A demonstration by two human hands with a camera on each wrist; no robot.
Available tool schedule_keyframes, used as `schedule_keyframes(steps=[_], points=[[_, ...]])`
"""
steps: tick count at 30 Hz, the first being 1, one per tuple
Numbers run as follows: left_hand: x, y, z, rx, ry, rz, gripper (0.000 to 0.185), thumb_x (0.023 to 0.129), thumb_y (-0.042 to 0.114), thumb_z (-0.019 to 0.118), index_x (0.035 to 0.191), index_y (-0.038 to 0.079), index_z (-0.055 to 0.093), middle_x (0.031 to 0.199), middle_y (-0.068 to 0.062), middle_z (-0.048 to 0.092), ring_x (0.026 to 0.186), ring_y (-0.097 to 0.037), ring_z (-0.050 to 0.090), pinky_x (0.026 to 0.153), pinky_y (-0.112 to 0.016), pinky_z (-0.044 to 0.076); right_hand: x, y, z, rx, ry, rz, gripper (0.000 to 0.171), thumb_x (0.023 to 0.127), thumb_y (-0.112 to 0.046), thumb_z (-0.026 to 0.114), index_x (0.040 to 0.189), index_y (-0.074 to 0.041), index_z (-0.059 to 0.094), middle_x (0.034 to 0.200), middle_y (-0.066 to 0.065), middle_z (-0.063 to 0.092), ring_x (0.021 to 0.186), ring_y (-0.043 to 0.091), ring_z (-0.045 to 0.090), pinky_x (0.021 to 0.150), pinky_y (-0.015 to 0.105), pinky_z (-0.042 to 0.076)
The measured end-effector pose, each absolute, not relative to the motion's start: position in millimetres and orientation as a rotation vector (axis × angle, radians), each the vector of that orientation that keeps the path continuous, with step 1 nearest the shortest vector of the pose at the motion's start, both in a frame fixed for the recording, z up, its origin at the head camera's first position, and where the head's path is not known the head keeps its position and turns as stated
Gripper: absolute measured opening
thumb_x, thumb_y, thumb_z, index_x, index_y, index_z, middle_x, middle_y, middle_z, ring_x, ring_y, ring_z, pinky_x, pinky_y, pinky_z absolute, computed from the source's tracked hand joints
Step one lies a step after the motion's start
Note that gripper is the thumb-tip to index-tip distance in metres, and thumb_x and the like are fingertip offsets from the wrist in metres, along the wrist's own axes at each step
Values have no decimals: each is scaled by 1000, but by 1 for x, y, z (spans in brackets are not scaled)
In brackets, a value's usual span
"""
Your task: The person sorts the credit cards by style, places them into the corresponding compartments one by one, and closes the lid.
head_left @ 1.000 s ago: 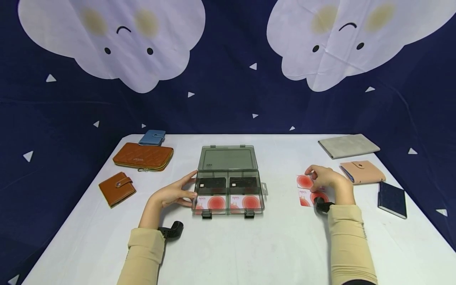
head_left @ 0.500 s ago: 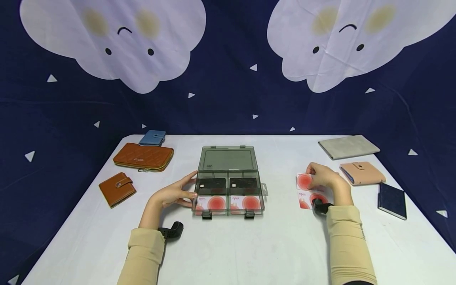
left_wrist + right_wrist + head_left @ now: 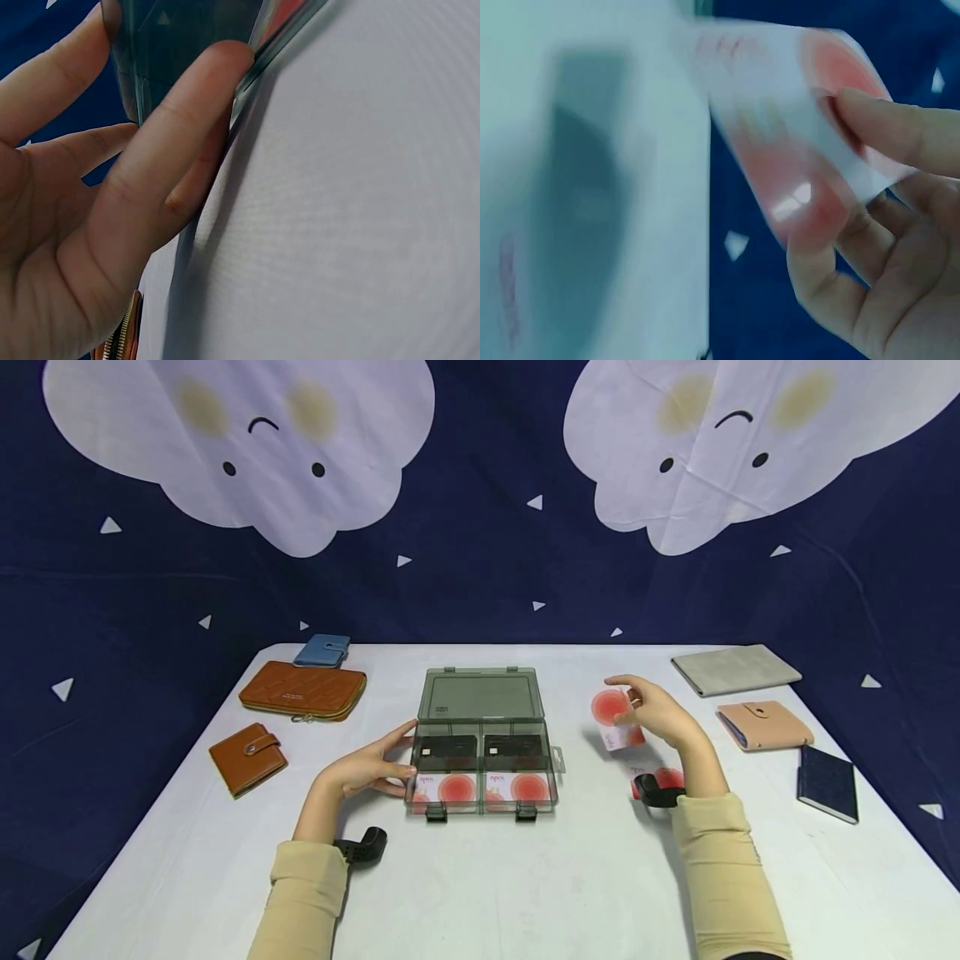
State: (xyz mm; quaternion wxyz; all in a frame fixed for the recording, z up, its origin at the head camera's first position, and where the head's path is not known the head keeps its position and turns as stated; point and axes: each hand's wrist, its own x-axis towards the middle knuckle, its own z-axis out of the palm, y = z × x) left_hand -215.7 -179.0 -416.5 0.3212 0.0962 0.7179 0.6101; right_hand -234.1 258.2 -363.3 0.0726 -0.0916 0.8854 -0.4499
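The right hand (image 3: pixel 660 714) pinches a white card with a red disc (image 3: pixel 615 717) between thumb and fingers, lifted clear of the worktop (image 3: pixel 585 877) just right of the smoky plastic box (image 3: pixel 481 739); a second card (image 3: pixel 651 777) lies flat beneath the wrist, though the wrist view is too blurred to read any print. The left hand (image 3: pixel 367 768) rests with straight fingers pressed against the box's left wall, near the worktop's middle. Brown wallets (image 3: pixel 300 690) lie toward the left edge, and a pink one (image 3: pixel 763 725) toward the right.
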Motion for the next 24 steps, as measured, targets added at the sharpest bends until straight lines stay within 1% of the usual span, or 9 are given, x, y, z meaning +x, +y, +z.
schedule_keyframes(steps=[3, 5, 10, 12, 14, 17, 19, 22, 24], points=[[-216, -179, -417, 255, 1887, 1601, 87, 88, 0, 58, 150, 19, 0, 151, -23, 2, 85, -17, 55, 75, -39, 55, -230, 239, -355, -310, 2614, -1464, 66, 74, 10, 63, 136, 0, 41, 123, 24, 43, 100, 29, 40, 74, 28, 44], [-216, -179, -417, 256, 1889, 1601, 87, 88, 0, 58, 150, 18, 0, 151, -23, 2, 85, -18, 55, 75, -39, 55, -227, 227, -351, -335, 2574, -1542, 64, 75, 9, 62, 135, 2, 42, 126, 24, 45, 101, 27, 44, 75, 28, 47], [-216, -179, -417, 258, 1894, 1600, 87, 88, -1, 58, 150, 18, 0, 151, -23, 2, 84, -17, 56, 75, -40, 55, -217, 195, -346, -364, 2451, -1750, 43, 82, 3, 61, 122, 10, 48, 93, 8, 59, 79, 10, 55, 67, 24, 52], [-216, -179, -417, 259, 1891, 1602, 87, 88, -1, 58, 150, 18, 0, 151, -24, 2, 84, -17, 56, 75, -40, 55, -213, 183, -347, -367, 2436, -1772, 35, 85, -2, 60, 116, 11, 50, 86, 1, 58, 75, 7, 56, 67, 24, 52], [-215, -179, -417, 259, 1887, 1605, 87, 88, -1, 58, 150, 18, 0, 151, -23, 2, 84, -17, 56, 75, -40, 55, -209, 171, -348, -382, 2452, -1741, 29, 88, -5, 57, 113, 9, 52, 83, -1, 59, 75, 8, 55, 68, 25, 50], [-215, -179, -417, 256, 1881, 1608, 87, 88, -1, 58, 150, 18, 0, 151, -23, 2, 84, -17, 56, 75, -40, 55, -203, 155, -352, -408, 2498, -1654, 25, 92, -8, 47, 109, 8, 55, 82, 4, 58, 75, 13, 52, 65, 29, 46], [-215, -179, -417, 257, 1881, 1606, 88, 88, -1, 58, 150, 18, 0, 151, -23, 2, 84, -17, 55, 75, -40, 55, -199, 144, -355, -409, 2489, -1627, 29, 93, -8, 40, 111, 9, 56, 83, 10, 57, 74, 15, 50, 64, 30, 45], [-215, -179, -417, 260, 1878, 1606, 88, 88, 0, 58, 150, 18, 0, 151, -23, 2, 84, -17, 55, 75, -39, 55, -194, 129, -361, -364, 2415, -1668, 35, 93, -5, 35, 116, 12, 53, 94, 17, 55, 73, 17, 51, 64, 30, 51], [-216, -180, -417, 264, 1877, 1605, 88, 88, 0, 59, 150, 19, -1, 151, -23, 2, 84, -17, 55, 75, -39, 55, -191, 121, -366, -343, 2347, -1711, 32, 92, -3, 37, 115, 13, 53, 99, 19, 54, 74, 17, 54, 65, 32, 55]])
